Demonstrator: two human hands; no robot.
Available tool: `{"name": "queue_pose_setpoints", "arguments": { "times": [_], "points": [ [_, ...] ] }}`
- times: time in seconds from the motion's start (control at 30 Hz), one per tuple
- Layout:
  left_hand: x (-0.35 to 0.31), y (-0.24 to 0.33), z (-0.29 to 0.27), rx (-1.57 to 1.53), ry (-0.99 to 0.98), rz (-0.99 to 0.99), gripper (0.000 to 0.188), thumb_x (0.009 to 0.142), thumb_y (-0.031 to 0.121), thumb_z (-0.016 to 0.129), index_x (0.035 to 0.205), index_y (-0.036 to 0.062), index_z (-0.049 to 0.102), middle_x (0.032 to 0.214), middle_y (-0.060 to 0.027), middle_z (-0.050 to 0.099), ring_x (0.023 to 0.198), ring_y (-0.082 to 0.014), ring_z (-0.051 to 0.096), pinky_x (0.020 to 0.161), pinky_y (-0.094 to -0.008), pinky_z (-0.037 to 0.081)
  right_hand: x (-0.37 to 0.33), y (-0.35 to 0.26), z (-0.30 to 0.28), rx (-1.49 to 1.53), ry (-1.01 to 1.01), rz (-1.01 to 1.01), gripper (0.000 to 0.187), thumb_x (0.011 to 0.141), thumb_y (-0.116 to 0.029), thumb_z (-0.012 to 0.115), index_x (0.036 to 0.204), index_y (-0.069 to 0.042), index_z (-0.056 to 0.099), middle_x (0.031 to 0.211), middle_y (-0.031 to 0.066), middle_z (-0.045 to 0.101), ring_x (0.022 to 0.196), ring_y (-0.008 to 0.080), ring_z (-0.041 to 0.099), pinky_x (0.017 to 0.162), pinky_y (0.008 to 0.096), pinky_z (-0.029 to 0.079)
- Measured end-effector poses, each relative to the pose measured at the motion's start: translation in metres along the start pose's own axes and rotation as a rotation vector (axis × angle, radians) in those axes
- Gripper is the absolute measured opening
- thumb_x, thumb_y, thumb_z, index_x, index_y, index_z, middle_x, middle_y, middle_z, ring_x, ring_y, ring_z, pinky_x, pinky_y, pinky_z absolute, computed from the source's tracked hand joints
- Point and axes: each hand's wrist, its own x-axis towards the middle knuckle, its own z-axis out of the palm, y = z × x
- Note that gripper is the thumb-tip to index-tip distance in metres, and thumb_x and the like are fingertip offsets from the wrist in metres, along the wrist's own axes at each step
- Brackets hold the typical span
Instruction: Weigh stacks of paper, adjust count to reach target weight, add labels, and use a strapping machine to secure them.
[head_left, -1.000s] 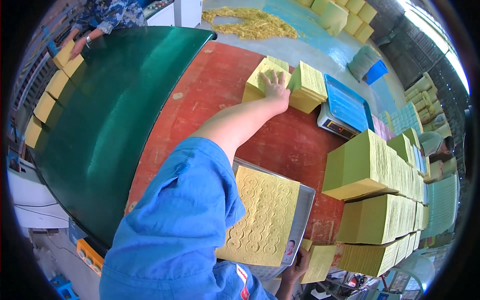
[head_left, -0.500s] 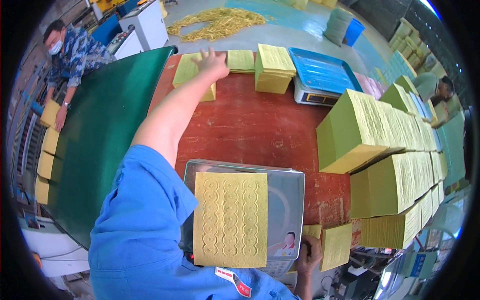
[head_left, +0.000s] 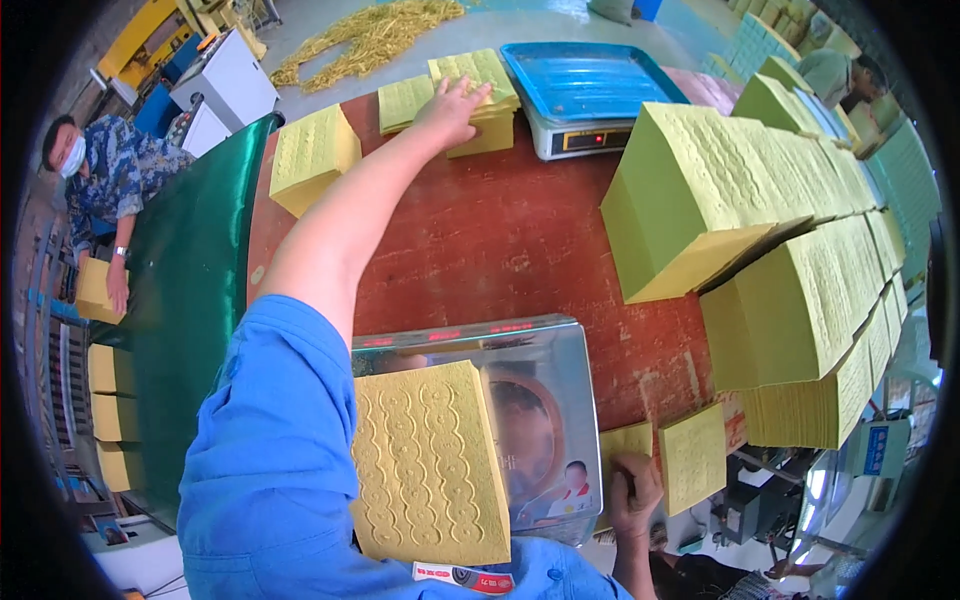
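Observation:
My left hand (head_left: 455, 108), its arm stretched across the table, lies with fingers spread on top of a far stack of embossed yellow paper (head_left: 480, 72). Close to my body, a thicker block of the same paper (head_left: 430, 465), patterned with rows of rounded shapes, sits on a scale with a clear cover (head_left: 535, 400). My right hand (head_left: 635, 488) is curled beside the scale, at the edge of a small yellow stack (head_left: 627, 440); what its fingers hold, if anything, is hidden. Another small yellow stack (head_left: 693, 460) stands just right of it.
Far left on the red table (head_left: 480, 240) stands a yellow stack (head_left: 315, 155), with a low one (head_left: 405, 103) beside it. A scale with a blue tray (head_left: 595, 80) stands at the back. Tall paper rows (head_left: 690, 200) fill the right. A co-worker (head_left: 125, 180) handles blocks beyond the green belt (head_left: 190, 250).
My left hand has moved right, from the far-left stack onto the taller stack near the blue tray. The view has shifted. My right hand stays curled beside the scale.

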Motion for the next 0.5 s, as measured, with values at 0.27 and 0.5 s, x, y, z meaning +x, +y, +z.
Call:
{"name": "queue_pose_setpoints", "arguments": {
  "times": [0.27, 0.5],
  "points": [
    [-0.013, -0.042, -0.022, 0.101, -0.131, 0.105, 0.090, 0.078, 0.044, 0.074, 0.152, 0.0265, 0.027, 0.158, -0.0168, 0.022, 0.143, -0.0401, 0.024, 0.118, -0.0464, 0.025, 0.005, 0.002, -0.005, -0.008, -0.012, -0.032, 0.026, 0.071, 0.003, 0.059, 0.096, -0.003, 0.062, 0.089, 0.0158, 0.065, 0.081, 0.0340, 0.064, 0.073, 0.0402, 0.051],
    [0.050, 0.013, -0.022, -0.192, -0.029, -0.428, 0.129, 0.055, 0.086, 0.064, 0.155, 0.0211, 0.016, 0.157, -0.0291, 0.006, 0.143, -0.0509, 0.014, 0.113, -0.0624, 0.020, 0.002, 0.006, -0.006, 0.034, -0.017, -0.019, 0.027, 0.070, 0.004, 0.058, 0.096, -0.002, 0.063, 0.091, 0.0171, 0.065, 0.082, 0.0334, 0.064, 0.074, 0.0391, 0.052]
  ]
}}
